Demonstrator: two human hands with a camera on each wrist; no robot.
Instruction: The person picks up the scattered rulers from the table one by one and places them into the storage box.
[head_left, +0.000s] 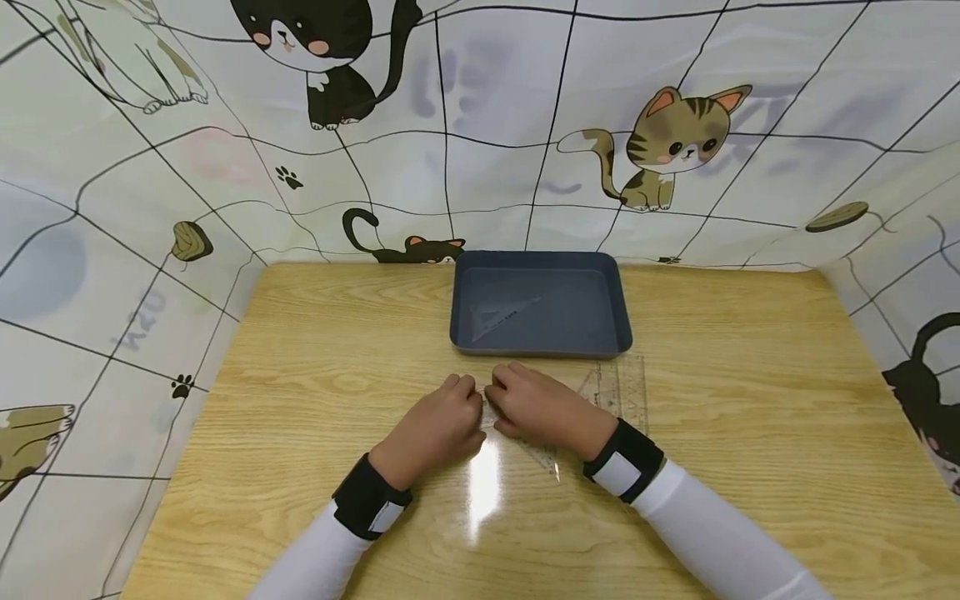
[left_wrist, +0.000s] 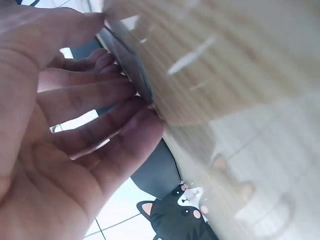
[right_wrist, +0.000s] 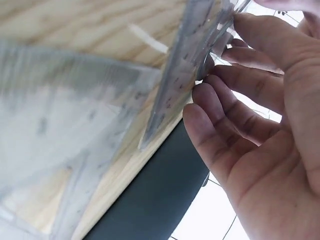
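My left hand [head_left: 438,425] and right hand [head_left: 551,408] meet near the middle of the table, just in front of the tray. Between them is a clear plastic set square [head_left: 489,415], pinched by the thumb and fingertips of each hand. In the right wrist view, printed marks and a pointed corner show on this set square [right_wrist: 172,85]. The left wrist view shows its clear edge [left_wrist: 131,62] at the left fingertips. Fingers hide much of its outline. Partly under the right wrist lie other clear measuring pieces [head_left: 632,387], including a ruler-like strip.
A dark blue-grey tray [head_left: 543,352] stands at the table's back edge, with a clear triangular set square [head_left: 498,318] inside. The wood-grain table [head_left: 330,358] meets a cat-print cloth [head_left: 495,175] behind and at the sides. Light glares on the tabletop in front of the hands.
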